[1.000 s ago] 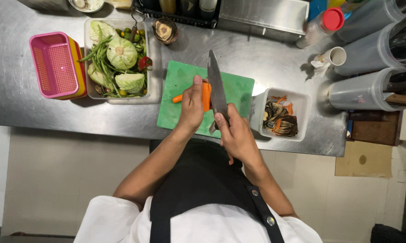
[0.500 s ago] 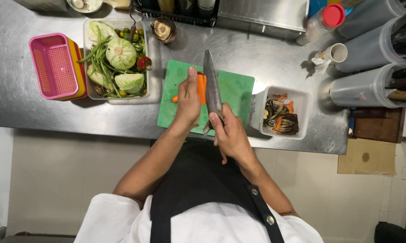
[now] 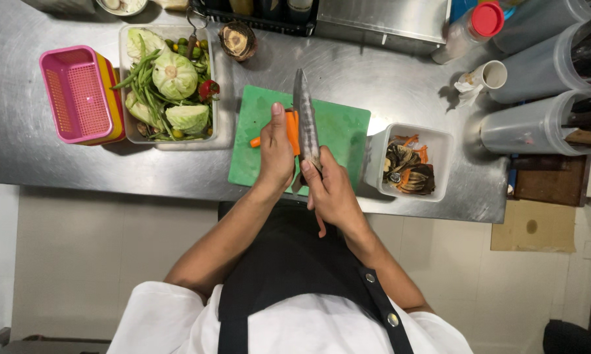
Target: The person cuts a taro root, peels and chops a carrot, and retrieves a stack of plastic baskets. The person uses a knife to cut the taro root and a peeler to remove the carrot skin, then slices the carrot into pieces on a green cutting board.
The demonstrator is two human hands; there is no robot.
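Two hands work close together on our green cutting board (image 3: 338,131), the left hand (image 3: 275,154) pinning the carrot (image 3: 291,131) while the right hand (image 3: 331,190), clamped on the knife (image 3: 306,118), has swung its blade lengthwise along the carrot since a second ago, suggesting a lengthwise cut.

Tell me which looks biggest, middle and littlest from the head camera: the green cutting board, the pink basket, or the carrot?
1. green cutting board, the biggest.
2. pink basket, clearly smaller than the board.
3. carrot, the littlest; the left hand covers part of it.
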